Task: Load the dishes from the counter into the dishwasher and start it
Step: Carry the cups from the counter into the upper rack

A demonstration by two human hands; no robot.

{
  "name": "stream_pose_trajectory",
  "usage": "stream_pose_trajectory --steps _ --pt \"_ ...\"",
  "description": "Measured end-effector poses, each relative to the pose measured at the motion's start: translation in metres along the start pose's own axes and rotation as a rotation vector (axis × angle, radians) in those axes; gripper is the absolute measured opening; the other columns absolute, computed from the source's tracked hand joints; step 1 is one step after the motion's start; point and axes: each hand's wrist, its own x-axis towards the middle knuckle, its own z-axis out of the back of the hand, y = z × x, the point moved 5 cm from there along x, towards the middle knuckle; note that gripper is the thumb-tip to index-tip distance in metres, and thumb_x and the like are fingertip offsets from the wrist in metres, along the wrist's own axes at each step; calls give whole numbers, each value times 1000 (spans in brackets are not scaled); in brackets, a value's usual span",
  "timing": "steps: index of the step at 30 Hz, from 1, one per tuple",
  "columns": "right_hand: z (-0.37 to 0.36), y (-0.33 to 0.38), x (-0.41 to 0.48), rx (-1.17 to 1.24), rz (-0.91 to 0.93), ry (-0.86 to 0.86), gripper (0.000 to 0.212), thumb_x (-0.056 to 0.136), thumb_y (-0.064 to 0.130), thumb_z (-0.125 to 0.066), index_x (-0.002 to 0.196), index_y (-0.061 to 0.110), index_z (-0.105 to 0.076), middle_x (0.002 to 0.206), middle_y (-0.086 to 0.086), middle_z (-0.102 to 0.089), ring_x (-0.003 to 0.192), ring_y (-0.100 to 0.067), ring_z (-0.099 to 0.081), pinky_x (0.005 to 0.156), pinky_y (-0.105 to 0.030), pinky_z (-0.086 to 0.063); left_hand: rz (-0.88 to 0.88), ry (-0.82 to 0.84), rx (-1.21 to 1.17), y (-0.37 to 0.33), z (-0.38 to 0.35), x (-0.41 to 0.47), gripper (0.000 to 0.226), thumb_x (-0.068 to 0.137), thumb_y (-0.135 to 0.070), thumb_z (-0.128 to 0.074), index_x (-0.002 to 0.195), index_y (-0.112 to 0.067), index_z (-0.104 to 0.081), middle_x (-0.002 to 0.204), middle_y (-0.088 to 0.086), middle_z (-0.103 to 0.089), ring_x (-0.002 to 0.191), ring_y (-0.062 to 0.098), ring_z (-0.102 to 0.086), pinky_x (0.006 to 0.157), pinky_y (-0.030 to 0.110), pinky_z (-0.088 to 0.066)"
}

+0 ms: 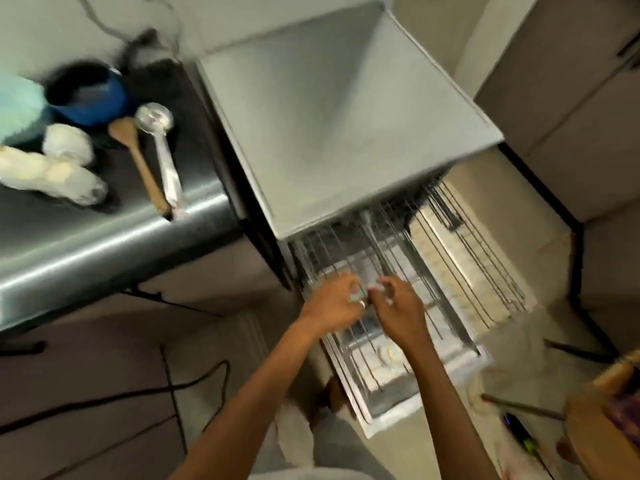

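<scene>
Reaching down with 2 bare hands over the pulled-out wire rack (450, 244) of the dishwasher (346, 116). Curling the fingers of the left hand (332, 303) and the right hand (398, 311) toward each other above the rack's left half. Pinching a small clear item (369, 293) from both sides, fingertips meeting on it; blur hiding what kind of item it is. Wearing 1 ring (362, 304) on the left hand. Showing 1 small round pale piece (391, 355) lying in the rack near its front edge, just beside the right wrist.

Showing the dishwasher standing just beside the right edge of the counter (104, 244), with the rack's rear part under the flat grey top.

Lying on the counter, well apart from both hands:
- 1 blue cup (90, 95) toward the back edge.
- 1 wooden spoon (138, 161) and 1 metal ladle (161, 147) side by side, bowls near the cup, handles reaching the front edge near the right corner.
- 1 rounded white piece (67, 143) and 1 longer white piece (52, 178), both blurred, toward the left edge.
- 1 pale teal thing (17, 109) at the left edge, too blurred to identify.
</scene>
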Motion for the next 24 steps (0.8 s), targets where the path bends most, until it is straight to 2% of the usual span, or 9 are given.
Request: stream_pose_trajectory --steps 2,4,6,9,14,16,19,21,24 --pt "-12 43 -4 98 27 50 25 100 35 -58 121 22 -63 110 3 -64 98 -11 -62 72 -17 -44 61 -31 -292 15 35 -22 24 94 -26 -66 116 -19 -67 113 -2 -69 108 18 -66 93 34 -54" --pt "-23 76 -2 157 43 84 19 99 38 -60 114 27 -63 106 6 -67 102 -15 -65 83 -28 -52 135 -119 -556 30 65 -41 9 98 -25 -63 106 -24 -68 109 1 -70 106 23 -68 81 31 -55" --pt "-42 119 0 166 78 144 25 93 50 -62 109 31 -64 106 7 -70 101 -15 -67 93 -43 -54 173 -254 -723 53 104 -60 11 101 -23 -59 94 -29 -66 102 3 -70 93 20 -68 67 23 -50" --pt "-75 178 10 186 115 191 31 83 60 -62 101 35 -64 101 10 -71 97 -13 -69 93 -49 -56 187 -444 -901 89 167 -85 9 101 -26 -60 97 -21 -67 98 5 -69 74 9 -60 56 16 -44" --pt "-152 270 17 150 190 306 24 96 45 -63 112 27 -63 102 5 -73 93 -12 -72 90 -44 -58 187 -626 -1049 169 261 -127 10 102 -30 -58 102 -24 -66 106 1 -74 92 10 -67 80 25 -53" --pt "-188 302 20 137 193 339 19 97 40 -63 110 26 -63 101 3 -73 93 -13 -72 89 -42 -60 215 -681 -1065 214 297 -137 10 102 -31 -57 101 -25 -66 107 1 -74 99 13 -68 91 32 -53" --pt "-237 342 28 112 203 351 13 95 42 -63 104 31 -64 95 5 -74 93 -14 -72 91 -46 -59 268 -783 -993 287 352 -137 14 101 -35 -58 106 -24 -67 106 3 -73 99 18 -68 90 36 -53" --pt "-271 367 34 84 202 352 17 94 44 -63 106 32 -63 97 7 -73 95 -13 -71 92 -46 -58 321 -864 -780 331 394 -129 28 97 -43 -60 117 -23 -64 111 1 -70 105 23 -66 94 42 -54" --pt "-312 399 37 28 213 353 22 93 47 -64 110 34 -60 104 12 -68 100 -9 -67 95 -44 -56 334 -915 -366 364 454 -111 48 93 -38 -65 136 -18 -53 130 5 -58 120 28 -56 97 42 -48"
